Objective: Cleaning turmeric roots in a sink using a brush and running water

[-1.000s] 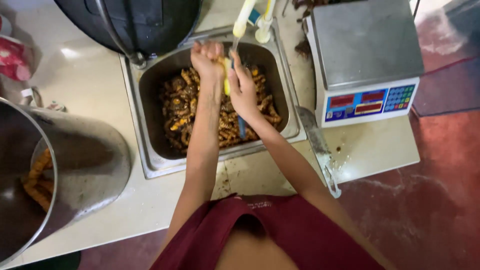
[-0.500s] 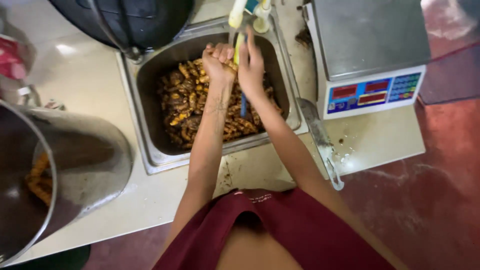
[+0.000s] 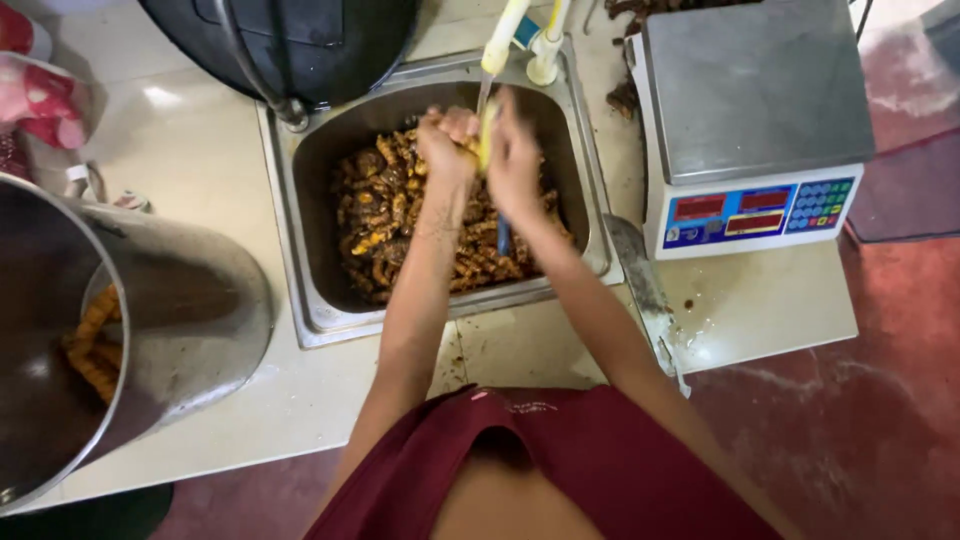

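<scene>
Over sink [image 3: 310, 250] of orange-brown roots [image 3: 400, 220]: left hand [image 3: 447, 140] fisted on one root; right hand [image 3: 513, 160] clenches blue-handled brush [image 3: 503, 235] against it.

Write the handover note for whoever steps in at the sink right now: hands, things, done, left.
Left hand: closed on a yellow-orange root piece over the sink, under the tap.
Right hand: closed on a blue-handled brush, pressed against that same piece.
Things: a pile of muddy roots fills the sink. A big steel pot to the left holds some orange pieces. A scale stands to the right.
Done: only the few pieces in the pot.
Left: most of the pile in the sink looks unwashed.
</scene>
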